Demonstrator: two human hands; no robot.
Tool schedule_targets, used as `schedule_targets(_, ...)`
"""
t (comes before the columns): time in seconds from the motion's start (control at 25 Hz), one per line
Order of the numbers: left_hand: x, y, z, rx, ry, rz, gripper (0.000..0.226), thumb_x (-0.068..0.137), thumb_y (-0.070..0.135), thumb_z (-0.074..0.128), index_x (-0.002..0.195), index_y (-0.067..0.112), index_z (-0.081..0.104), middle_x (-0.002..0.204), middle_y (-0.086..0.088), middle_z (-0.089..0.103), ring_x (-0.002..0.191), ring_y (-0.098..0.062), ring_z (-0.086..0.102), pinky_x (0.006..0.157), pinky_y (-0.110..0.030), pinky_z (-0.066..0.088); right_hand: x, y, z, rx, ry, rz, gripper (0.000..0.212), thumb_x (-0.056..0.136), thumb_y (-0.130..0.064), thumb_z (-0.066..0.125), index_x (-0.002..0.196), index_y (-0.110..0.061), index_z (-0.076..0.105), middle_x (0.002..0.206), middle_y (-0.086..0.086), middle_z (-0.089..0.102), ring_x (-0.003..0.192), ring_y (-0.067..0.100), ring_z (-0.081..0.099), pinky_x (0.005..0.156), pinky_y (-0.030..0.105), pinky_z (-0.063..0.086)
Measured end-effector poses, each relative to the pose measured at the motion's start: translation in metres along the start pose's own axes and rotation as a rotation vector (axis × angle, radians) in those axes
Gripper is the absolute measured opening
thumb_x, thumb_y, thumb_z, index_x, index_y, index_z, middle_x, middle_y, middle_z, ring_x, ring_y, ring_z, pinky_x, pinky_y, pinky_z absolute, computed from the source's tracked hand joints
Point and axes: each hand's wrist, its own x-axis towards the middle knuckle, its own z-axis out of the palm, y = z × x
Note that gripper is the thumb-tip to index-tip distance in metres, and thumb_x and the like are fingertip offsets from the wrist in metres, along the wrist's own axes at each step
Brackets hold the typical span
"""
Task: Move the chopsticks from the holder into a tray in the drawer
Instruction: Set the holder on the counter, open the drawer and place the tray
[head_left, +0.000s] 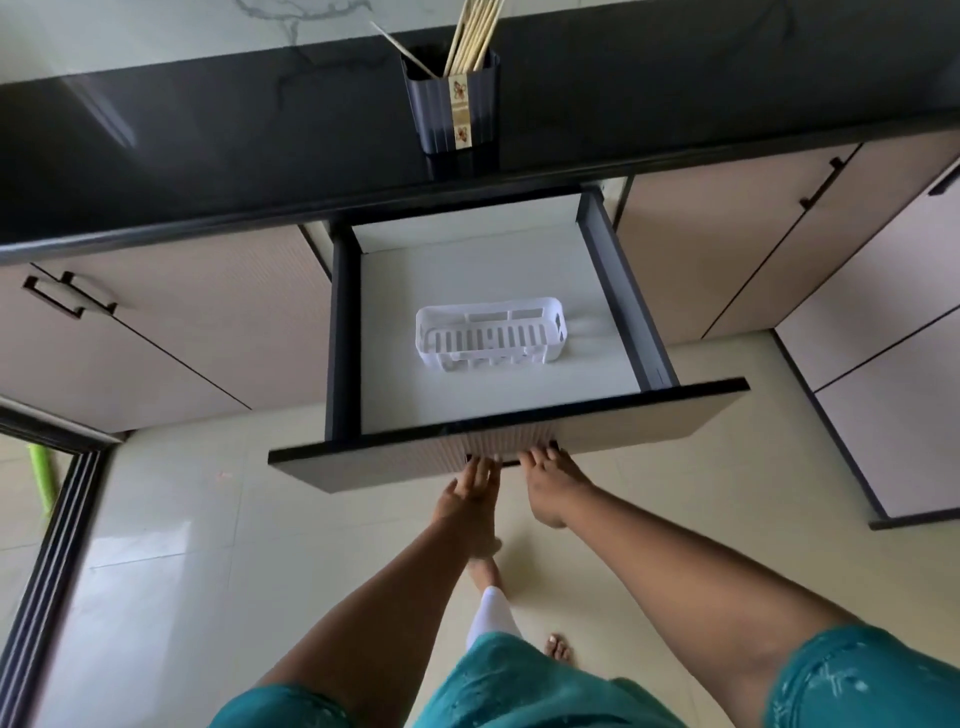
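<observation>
The drawer (498, 421) is seen pulled out from under the black tabletop (208, 156). Its front panel is touched by both hands at the dark handle (511, 457). The left hand (470, 493) is stretched out with its fingers reaching up to the handle's left part. The right hand (550, 486) is placed just beside it, and its fingertips are tucked at the handle's right part. Whether the fingers are hooked around the handle cannot be told, because the tips are hidden by the panel. Nothing else is held by either hand. A white tray (491, 332) with slots in it is seen lying inside the drawer, near the middle of the pale drawer floor. No chopsticks are seen in the tray. The chopsticks (475, 36) are found standing in the dark holder (452, 104), which is set on the tabletop behind the drawer. One thin stick (402, 49) is leaned to the left, away from the bunch. Pale cabinet doors (182, 322) are seen on both sides of the drawer. A shiny tiled floor (208, 545) is seen below, and bare feet are seen on it.
</observation>
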Motion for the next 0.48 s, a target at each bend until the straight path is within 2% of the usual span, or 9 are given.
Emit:
schedule_targets(0.08, 0.001, 0.0, -0.009, 0.01, 0.027, -0.008, 0.111, 0.082, 0.043, 0.068, 0.153, 0.012, -0.012, 0.162, -0.007, -0.003, 0.149, -0.025, 0.0, 0.116, -0.041, 0.027, -0.002, 0.0, -0.006, -0.01, -0.013, 0.009, 0.056, 0.088, -0.003, 0.036, 0.144, -0.007, 0.028, 0.152, 0.014, 0.028, 0.141, 0.032, 0.027, 0.118, 0.041, 0.022)
schedule_targets(0.16, -0.001, 0.004, -0.02, -0.027, -0.032, -0.035, 0.11, 0.082, 0.047, 0.067, 0.154, 0.014, -0.01, 0.162, -0.006, -0.001, 0.149, -0.025, 0.002, 0.114, -0.043, 0.031, -0.006, -0.001, -0.012, 0.003, -0.088, 0.017, 0.058, 0.088, -0.002, 0.036, 0.145, -0.005, 0.025, 0.154, 0.015, 0.025, 0.142, 0.033, 0.025, 0.118, 0.041, 0.023)
schedule_targets(0.28, -0.007, 0.006, -0.017, -0.037, -0.065, -0.049, 0.11, 0.084, 0.042, 0.067, 0.152, 0.013, -0.015, 0.162, -0.005, -0.013, 0.15, -0.023, -0.009, 0.118, -0.043, 0.024, -0.018, -0.005, -0.008, 0.033, -0.067, 0.041, 0.074, 0.086, 0.001, 0.037, 0.153, -0.008, 0.006, 0.162, 0.01, 0.004, 0.149, 0.031, 0.008, 0.121, 0.043, 0.018)
schedule_targets(0.36, -0.012, 0.01, -0.022, -0.047, -0.109, -0.059, 0.105, 0.087, 0.041, 0.064, 0.153, 0.01, -0.012, 0.162, -0.007, -0.014, 0.149, -0.024, -0.01, 0.119, -0.044, 0.021, -0.025, -0.007, -0.018, 0.087, -0.113, 0.075, 0.074, 0.088, -0.001, 0.037, 0.154, -0.01, 0.006, 0.163, 0.008, 0.002, 0.15, 0.03, 0.007, 0.121, 0.043, 0.018)
schedule_targets(0.4, -0.016, 0.013, -0.031, -0.037, -0.125, -0.059, 0.098, 0.089, 0.042, 0.061, 0.154, 0.008, -0.004, 0.163, -0.009, -0.006, 0.15, -0.026, -0.004, 0.118, -0.044, 0.023, -0.027, -0.01, -0.026, 0.109, -0.13, 0.086, 0.068, 0.09, -0.005, 0.039, 0.153, -0.009, 0.013, 0.162, 0.009, 0.01, 0.149, 0.031, 0.015, 0.12, 0.043, 0.022)
schedule_targets(0.48, -0.02, 0.021, -0.061, -0.017, -0.111, -0.002, 0.068, 0.094, 0.037, 0.054, 0.148, 0.004, 0.03, 0.155, -0.015, 0.029, 0.143, -0.031, 0.026, 0.112, -0.039, 0.031, -0.028, -0.017, -0.052, 0.145, -0.15, 0.088, 0.052, 0.094, -0.013, 0.044, 0.144, -0.005, 0.034, 0.153, 0.014, 0.033, 0.139, 0.033, 0.037, 0.112, 0.042, 0.036)
